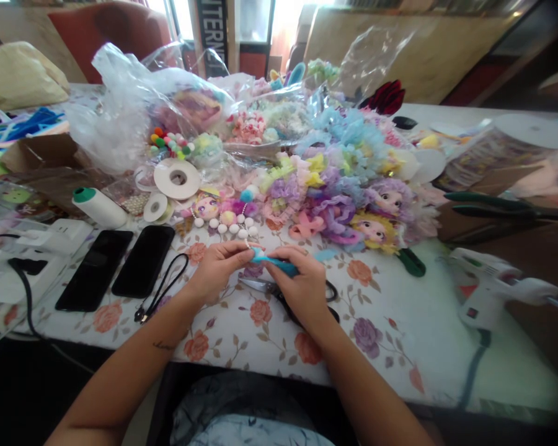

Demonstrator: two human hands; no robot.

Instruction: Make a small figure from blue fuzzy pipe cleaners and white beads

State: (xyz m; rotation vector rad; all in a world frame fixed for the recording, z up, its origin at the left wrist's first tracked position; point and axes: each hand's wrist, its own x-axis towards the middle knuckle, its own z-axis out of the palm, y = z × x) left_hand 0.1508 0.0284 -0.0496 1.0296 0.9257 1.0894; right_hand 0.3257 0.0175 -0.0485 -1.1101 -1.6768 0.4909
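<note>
Both my hands meet over the flowered tablecloth (381,322) near the front edge. My left hand (216,267) pinches one end of a fuzzy blue pipe cleaner (279,265). The other end is gripped in my right hand (302,288), fingers curled round it. Black-handled scissors (265,286) lie on the cloth right under my hands, partly hidden. Just behind my hands sit small doll heads with pastel hair (376,229) and a string of white beads (227,224).
Two black phones (121,266) and a black strap (165,288) lie at left, beside a white power strip (51,238). A glue gun (493,288) rests at right, green-handled pliers (493,204) behind it. Ribbon rolls (177,178), a thread spool (97,206) and plastic bags of craft flowers (177,105) fill the back.
</note>
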